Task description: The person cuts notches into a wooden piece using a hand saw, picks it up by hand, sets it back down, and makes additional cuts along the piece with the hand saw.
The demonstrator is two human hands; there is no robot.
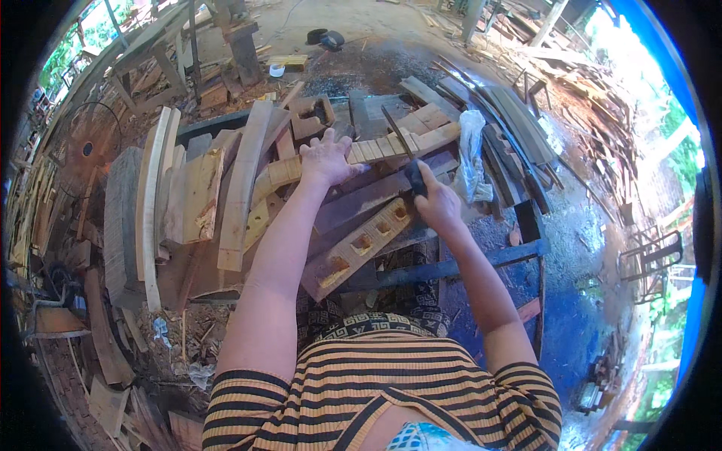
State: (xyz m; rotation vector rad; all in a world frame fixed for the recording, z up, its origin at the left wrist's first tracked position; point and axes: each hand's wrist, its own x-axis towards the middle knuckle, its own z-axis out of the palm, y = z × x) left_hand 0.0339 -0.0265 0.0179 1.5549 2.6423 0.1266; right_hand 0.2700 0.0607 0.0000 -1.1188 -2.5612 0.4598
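A long, pale, slightly curved wooden piece (383, 147) with a row of crosswise lines lies slanting over other timber. My left hand (325, 158) grips it near its middle, fingers bent over its top and thumb on the near side. Closed around a black handle, my right hand (439, 201) holds a tool with a long, narrow, dark blade (397, 129). The blade points away and to the left, across the wooden piece; whether it is a saw or a file, I cannot tell. Just nearer lies a wooden block with square holes (361, 244).
Planks (247, 188) are stacked to the left. A clear plastic bag (471, 154) hangs at the right end of the wooden piece. A blue metal bar (481, 258) crosses in front of me. Scrap wood (571, 98) is heaped at the far right, and a round fan (88, 149) stands far left.
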